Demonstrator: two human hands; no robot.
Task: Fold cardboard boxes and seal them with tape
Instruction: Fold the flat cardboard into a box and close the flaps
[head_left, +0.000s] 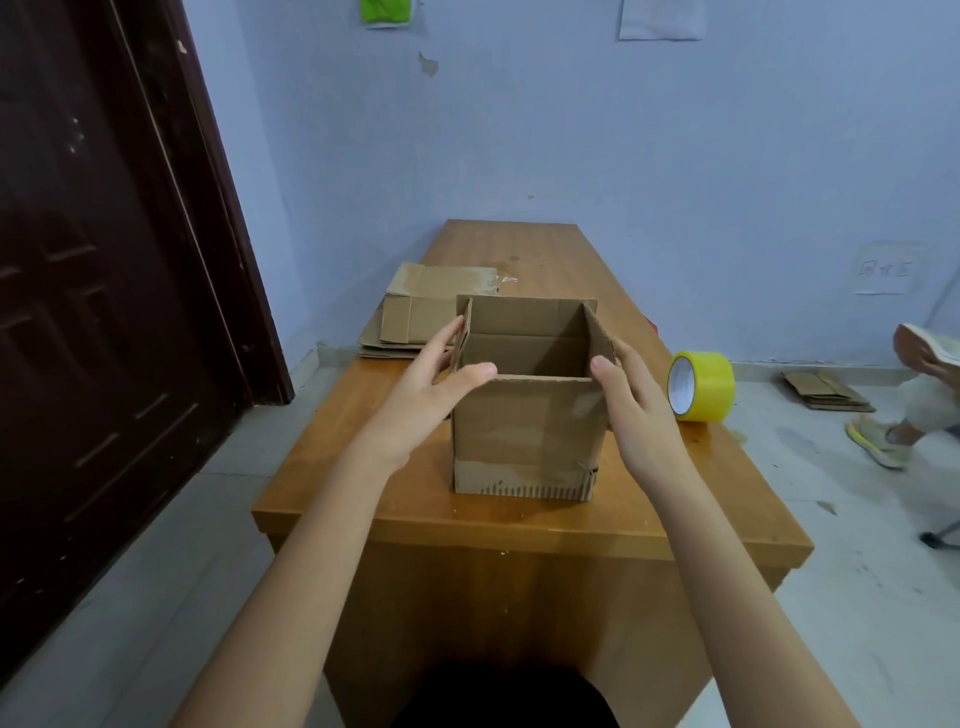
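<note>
We see an open-topped cardboard box standing upright near the front middle of a wooden table, its four top flaps raised. Our left hand is at the box's left side, fingers straight and held together along the outside of the left flap, with the thumb reaching over to the near top edge at the left corner. Our right hand mirrors it on the right side, fingers straight and close together against the outside of the right flap, thumb resting at the near right corner. A roll of yellow tape stands on its edge on the table just right of the right hand, apart from the box. Behind the box to the left, a stack of flattened cardboard boxes lies at the table's left edge. More flattened cardboard lies on the floor at the right, near another person's foot in a light shoe.
</note>
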